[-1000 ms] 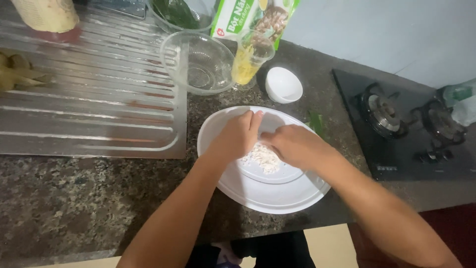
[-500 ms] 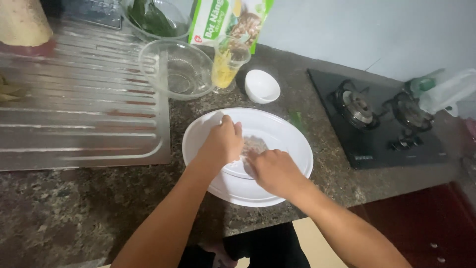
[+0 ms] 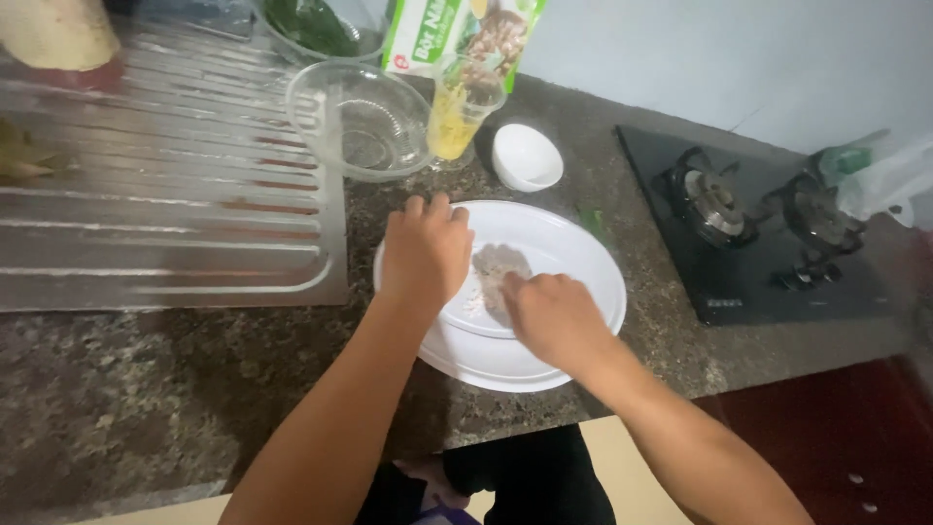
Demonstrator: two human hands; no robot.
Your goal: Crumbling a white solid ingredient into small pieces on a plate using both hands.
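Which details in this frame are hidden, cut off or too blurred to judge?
- Food on the plate, head view: blurred, partly under both hands, kind unclear.
- Left hand and right hand: fingertips hidden, grip unclear.
- Carton: cut off by the top edge.
- Item beyond the stove: blurred.

Both hands, left hand (image 3: 426, 255) and right hand (image 3: 549, 316), press a pale crumbly lump (image 3: 496, 267) on a white plate (image 3: 573, 255) on the counter (image 3: 146, 379).
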